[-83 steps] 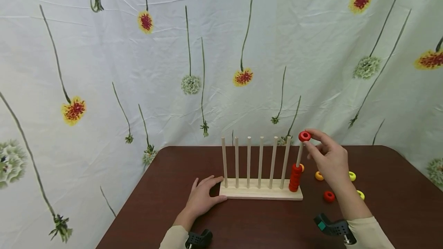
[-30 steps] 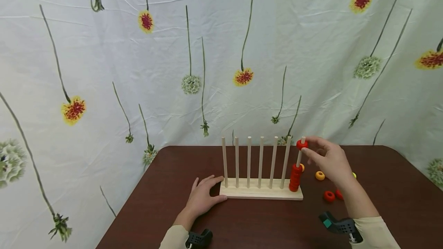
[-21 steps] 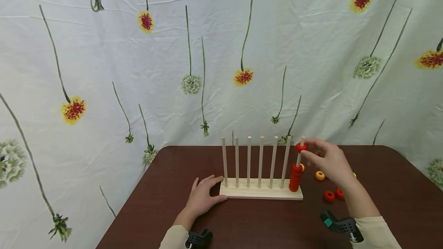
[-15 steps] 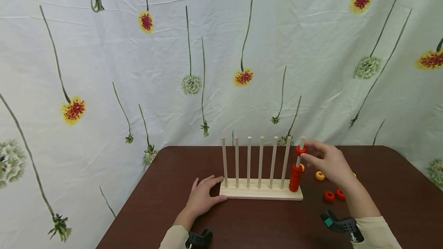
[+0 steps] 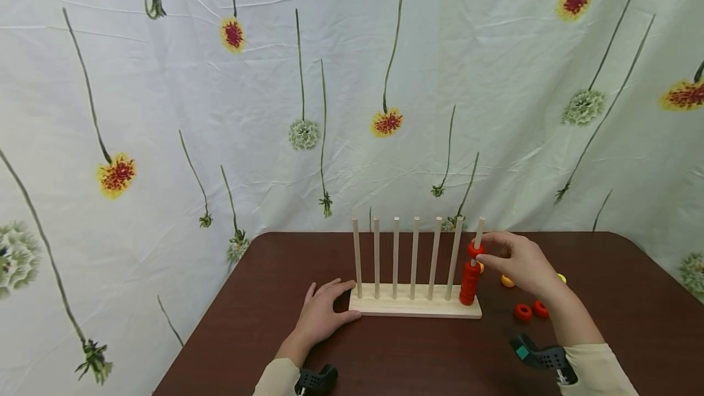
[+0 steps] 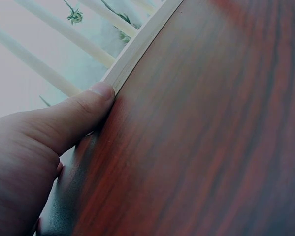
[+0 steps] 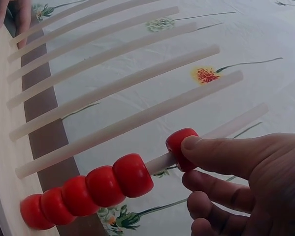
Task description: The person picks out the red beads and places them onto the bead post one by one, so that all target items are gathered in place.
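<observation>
A pale wooden peg stand [image 5: 412, 307] with a row of several upright pegs stands on the dark table. My left hand [image 5: 321, 319] grips the left end of its base, thumb [image 6: 90, 103] along the front edge, other fingers toward the back corner. Between thumb and fingers of my right hand [image 5: 522, 264], a red bead [image 7: 176, 140] is pinched. The rightmost peg runs through this bead, and its tip shows above. Below it on the same peg sits a stack of several red beads [image 7: 103, 184], with a short stretch of bare peg between.
Two loose red beads [image 5: 523, 312] lie right of the stand. Farther back are an orange bead [image 5: 507, 281] and a yellow bead [image 5: 561, 278], partly hidden by the right arm. Another orange bead [image 5: 481, 267] peeks out behind the stack. A flowered cloth [image 5: 341, 109] hangs behind the table.
My right hand has brought the red bead from the tip of the rightmost peg down along it, close above the stack. My left hand has stayed at the base.
</observation>
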`<state>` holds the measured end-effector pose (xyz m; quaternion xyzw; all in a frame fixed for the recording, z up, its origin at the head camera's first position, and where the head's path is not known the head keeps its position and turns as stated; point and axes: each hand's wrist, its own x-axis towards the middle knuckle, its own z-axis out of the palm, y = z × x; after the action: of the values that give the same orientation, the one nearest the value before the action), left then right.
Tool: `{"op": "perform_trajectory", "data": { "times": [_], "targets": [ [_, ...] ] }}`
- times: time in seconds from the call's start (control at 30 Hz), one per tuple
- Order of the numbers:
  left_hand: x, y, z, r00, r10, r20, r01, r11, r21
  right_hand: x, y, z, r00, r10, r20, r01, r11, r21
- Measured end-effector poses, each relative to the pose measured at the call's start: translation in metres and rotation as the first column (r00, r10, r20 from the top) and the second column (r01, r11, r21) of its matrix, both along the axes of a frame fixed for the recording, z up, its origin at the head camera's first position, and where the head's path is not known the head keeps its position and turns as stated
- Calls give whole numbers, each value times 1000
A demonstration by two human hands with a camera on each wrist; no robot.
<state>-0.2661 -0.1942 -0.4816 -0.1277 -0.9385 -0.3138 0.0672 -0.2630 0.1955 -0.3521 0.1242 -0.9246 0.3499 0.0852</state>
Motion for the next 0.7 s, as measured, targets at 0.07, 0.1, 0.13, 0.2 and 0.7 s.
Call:
{"op": "perform_trajectory", "data": {
  "times": [0.07,0.1,0.13,0.2,0.7],
  "targets": [
    [0,0,0,1000,1,1,-1,1000,2,-1,0,-1,1000,10,6,-10,1000,1],
    [0,0,0,1000,1,1,-1,1000,2,-1,0,-2,1000,17,9,-17,1000,1],
    [-1,0,0,1000,1,2,-1,1000,2,-2,0,-2,1000,25,12,-25,1000,0],
    [-1,0,-1,1000,2,2,-2,1000,0,-2,1,-4,999,39,18,-39,999,-1],
    [-1,0,-1,1000,2,-1,-2,1000,-9,-6,3,-12,993,92,74,-91,996,-10]
  ]
}}
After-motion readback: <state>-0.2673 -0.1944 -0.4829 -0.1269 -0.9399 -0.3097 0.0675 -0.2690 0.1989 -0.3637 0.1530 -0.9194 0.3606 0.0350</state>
